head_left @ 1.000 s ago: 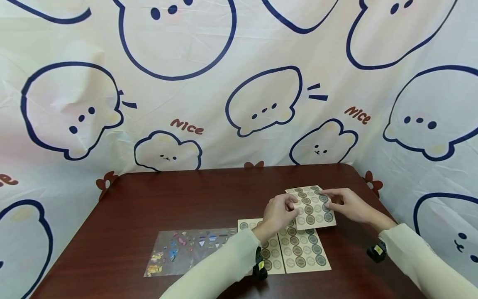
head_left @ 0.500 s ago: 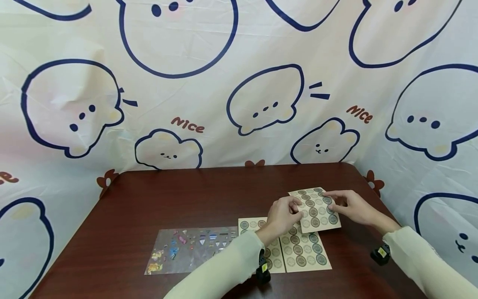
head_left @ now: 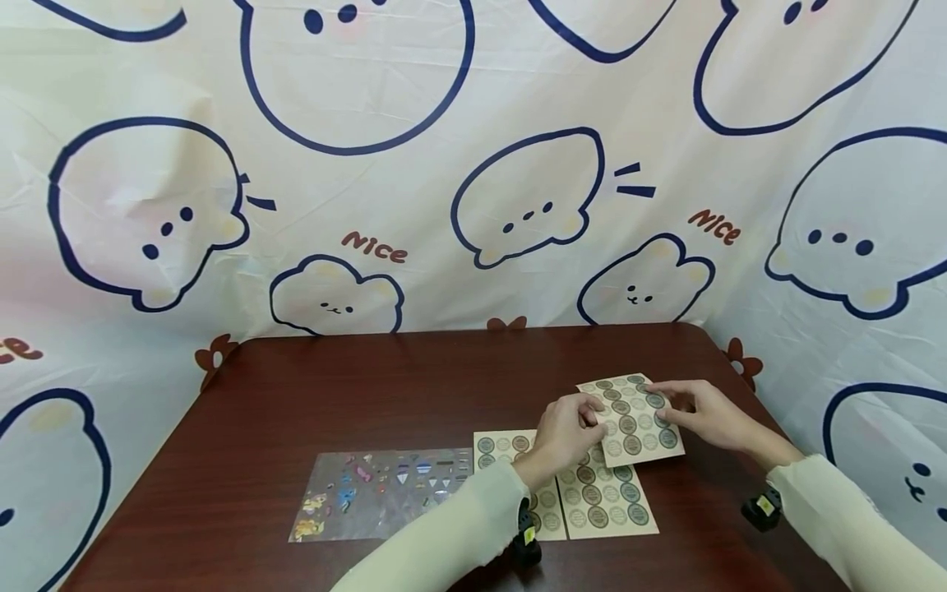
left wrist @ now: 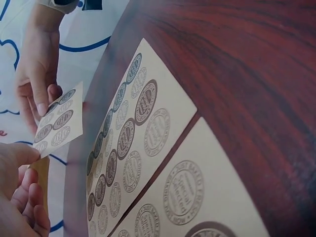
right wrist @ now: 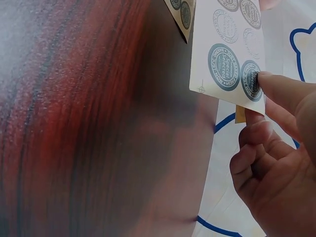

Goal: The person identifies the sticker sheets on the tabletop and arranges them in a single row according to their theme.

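Note:
A cream sticker sheet printed with rows of round labels is held up between both hands, tilted, over the right side of the table. My left hand pinches its left edge between thumb and fingers. At the opposite edge my right hand grips it, the thumb on the printed face as the right wrist view shows. Beneath, two similar sheets lie side by side: the right one is partly covered by the held sheet, the left one mostly by my left arm. A tan strip shows behind the held sheet's lower edge.
Left of the sheets lies a clear plastic sheet with small colourful stickers, its right end partly behind my left sleeve. The dark wooden table meets a printed cloth backdrop at the back and sides.
Both hands have moved slightly right and toward me with the held sticker sheet, keeping their grip. The sheets on the table stay put.

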Demonstrator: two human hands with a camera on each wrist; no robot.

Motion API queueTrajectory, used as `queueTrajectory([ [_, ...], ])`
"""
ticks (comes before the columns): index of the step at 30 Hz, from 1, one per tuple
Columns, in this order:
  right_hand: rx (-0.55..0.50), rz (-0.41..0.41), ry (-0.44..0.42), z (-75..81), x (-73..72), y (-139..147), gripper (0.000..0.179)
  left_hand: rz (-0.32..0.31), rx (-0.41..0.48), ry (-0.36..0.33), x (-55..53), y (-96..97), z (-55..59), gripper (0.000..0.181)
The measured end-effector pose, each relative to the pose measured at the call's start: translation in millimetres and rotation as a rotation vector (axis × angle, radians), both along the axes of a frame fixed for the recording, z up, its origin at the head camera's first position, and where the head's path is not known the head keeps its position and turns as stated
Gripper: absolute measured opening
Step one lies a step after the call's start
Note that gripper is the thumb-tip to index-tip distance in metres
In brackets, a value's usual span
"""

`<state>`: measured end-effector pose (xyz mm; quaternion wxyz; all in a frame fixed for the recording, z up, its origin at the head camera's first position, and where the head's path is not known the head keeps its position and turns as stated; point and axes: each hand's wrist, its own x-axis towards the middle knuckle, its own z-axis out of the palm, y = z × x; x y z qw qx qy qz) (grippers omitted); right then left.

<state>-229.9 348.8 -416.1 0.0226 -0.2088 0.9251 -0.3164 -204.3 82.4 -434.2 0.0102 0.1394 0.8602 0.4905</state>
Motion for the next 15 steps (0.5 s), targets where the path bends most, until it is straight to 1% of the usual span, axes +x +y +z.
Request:
queueTrajectory([
  [4,-0.010,0.001,-0.011,1.2,2.6,1.3,0.042,-0.008,0.006,0.005,1.5,1.7,-0.8,0.019],
  [8,-0.024,0.009,-0.004,0.6,5.2,2.4,0.042,-0.019,0.009,0.012,2.7,2.6,-2.5,0.018],
  [15,-0.049,0.014,-0.007,-8.1,7.0,3.7,0.041,-0.016,0.014,-0.003,6.6,2.0,-7.4,0.018],
])
